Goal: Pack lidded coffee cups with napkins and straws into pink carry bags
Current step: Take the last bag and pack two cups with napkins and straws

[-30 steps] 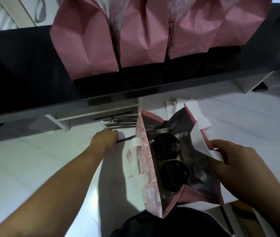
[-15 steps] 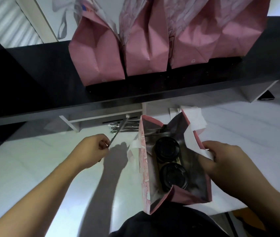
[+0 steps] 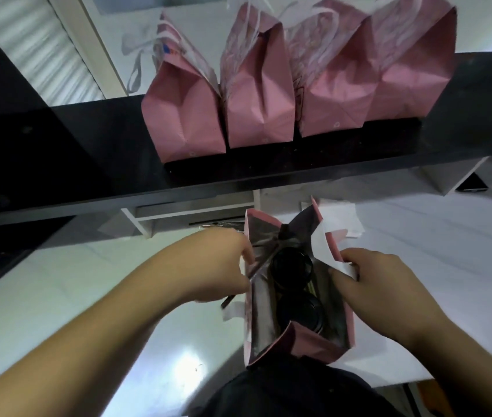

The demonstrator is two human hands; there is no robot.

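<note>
An open pink carry bag (image 3: 308,346) stands on the white counter, close to my body. Inside it sit two cups with black lids (image 3: 291,266), one behind the other. My left hand (image 3: 223,266) pinches a wrapped straw (image 3: 261,263) at the bag's left rim, and the straw slants across that rim into the opening. My right hand (image 3: 380,290) grips the bag's right rim together with its white handle (image 3: 327,251), holding the mouth apart.
Several closed pink bags (image 3: 256,94) stand in a row on a black shelf (image 3: 299,167) above the counter. More straws (image 3: 223,225) lie under the shelf behind my left hand. White napkins (image 3: 344,218) lie behind the open bag. The white counter (image 3: 88,281) stretches left.
My left hand lifted a straw from the pile under the shelf and carried it right to the bag's left rim. My right hand kept hold of the bag's right rim.
</note>
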